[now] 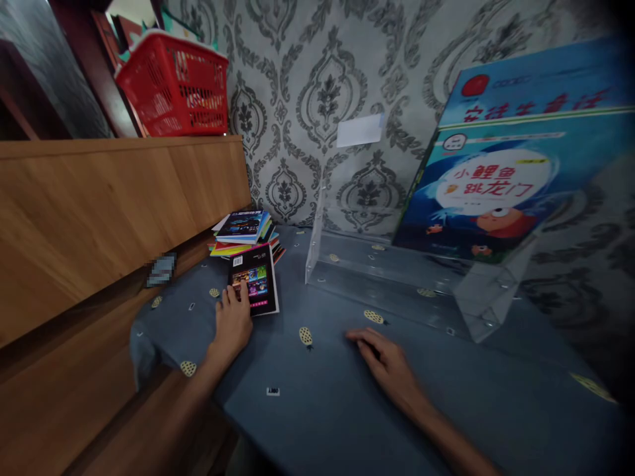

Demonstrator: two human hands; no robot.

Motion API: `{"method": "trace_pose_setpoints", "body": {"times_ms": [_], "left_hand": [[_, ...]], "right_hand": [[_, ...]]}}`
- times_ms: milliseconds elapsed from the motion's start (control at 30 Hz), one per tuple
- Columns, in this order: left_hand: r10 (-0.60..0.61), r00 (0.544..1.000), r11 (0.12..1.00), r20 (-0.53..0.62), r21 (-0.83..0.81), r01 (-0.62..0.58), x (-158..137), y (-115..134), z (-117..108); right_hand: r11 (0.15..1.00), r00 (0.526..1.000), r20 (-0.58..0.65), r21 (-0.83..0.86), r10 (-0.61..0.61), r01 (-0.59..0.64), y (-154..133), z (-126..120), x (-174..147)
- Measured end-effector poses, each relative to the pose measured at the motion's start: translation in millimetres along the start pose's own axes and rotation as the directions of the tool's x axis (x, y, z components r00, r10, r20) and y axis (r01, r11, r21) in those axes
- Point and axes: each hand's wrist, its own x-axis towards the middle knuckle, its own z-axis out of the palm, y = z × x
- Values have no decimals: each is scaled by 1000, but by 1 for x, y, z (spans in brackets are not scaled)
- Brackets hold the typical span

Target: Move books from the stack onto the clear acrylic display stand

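My left hand (235,316) rests on a black book (255,277) with small coloured pictures and a barcode on its upward cover. Its fingers lie apart over the left part of the cover, and the thumb is hard to make out. Just behind that book is a stack of books (243,228), with a dark-covered one on top. My right hand (384,360) is low over the blue tablecloth (327,403), loosely curved, with nothing in it. A clear acrylic stand (381,284) is beyond it. At the stand's right side a blue picture book (489,185) leans upright.
Behind the picture book, another blue book (536,82) shows its top part. A red plastic basket (178,82) sits on the wooden cabinet (124,205) at left. The patterned wall (307,53) bounds the table at the back. A white label (360,131) shows above the stand.
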Motion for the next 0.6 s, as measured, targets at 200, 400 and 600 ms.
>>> {"method": "trace_pose_setpoints", "body": {"times_ms": [200, 400, 600], "left_hand": [[89, 989, 996, 117, 12, -91, -13, -1, -1], [193, 961, 981, 197, -43, -189, -25, 11, -22], [420, 877, 887, 233, -311, -342, -24, 20, -44]], "right_hand": [[1000, 1000, -1, -4, -29, 29, 2, 1, -1], [1000, 1000, 11, -22, -14, 15, 0, -1, -2], [1000, 1000, 2, -20, -18, 18, -3, 0, -3]]}}
